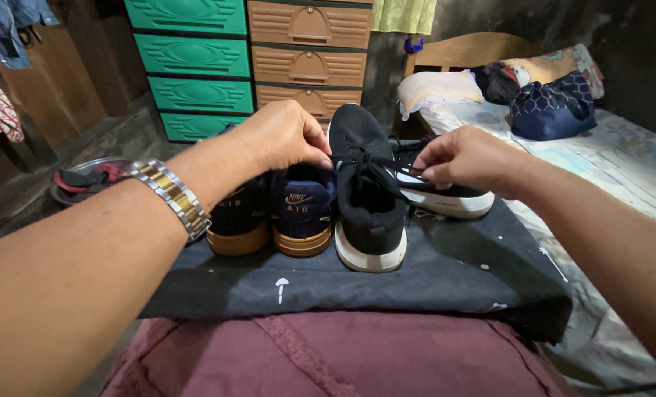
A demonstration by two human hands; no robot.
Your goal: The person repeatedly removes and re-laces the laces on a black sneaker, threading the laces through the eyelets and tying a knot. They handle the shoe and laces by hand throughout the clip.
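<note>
At frame centre the black sneaker (368, 195) stands on a dark cloth (446, 272), crowded left by navy shoes (280, 213) — free cloth only toward the lower edge; left hand (280, 136) and right hand (464, 158) each pinch its black laces (372, 165), fingers pressed together; white sole, mesh upper.

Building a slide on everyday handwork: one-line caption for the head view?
Both hands, left hand and right hand, pinch the laces of a black sneaker beside navy sneakers on a dark cloth.
</note>
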